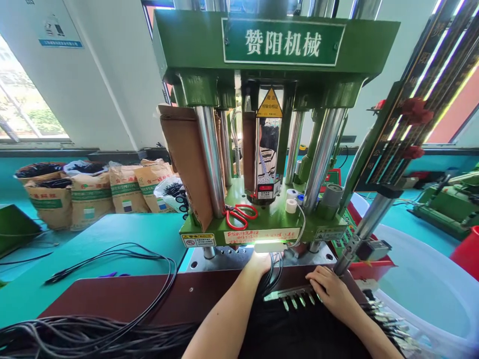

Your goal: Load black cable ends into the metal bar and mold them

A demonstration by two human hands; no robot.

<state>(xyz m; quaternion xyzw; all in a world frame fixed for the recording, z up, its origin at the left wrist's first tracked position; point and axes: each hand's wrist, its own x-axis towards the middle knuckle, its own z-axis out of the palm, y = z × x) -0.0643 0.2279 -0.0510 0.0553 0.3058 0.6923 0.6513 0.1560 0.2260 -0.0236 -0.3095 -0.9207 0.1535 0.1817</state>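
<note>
My left hand (263, 263) reaches in under the green press (187, 42), below a lit white lamp (269, 246). The lamp and the press hide its fingers, so its grip does not show. Black cables (276, 274) run down right beside that hand toward my lap. My right hand (329, 289) rests on the front of the brown tabletop (149, 294), fingers loosely bent and apart, with nothing visible in them. Just left of it, a metal strip (275, 295) carries several shiny metal connector ends (294, 302) near the table edge.
Red-handled scissors (241, 216) and white tape rolls (291, 205) lie on the press ledge. A cardboard sheet (183, 159) leans on its left column. Bundled black cables (93, 331) lie at left. A large white tub (422, 279) stands right; sacks (92, 197) line the wall.
</note>
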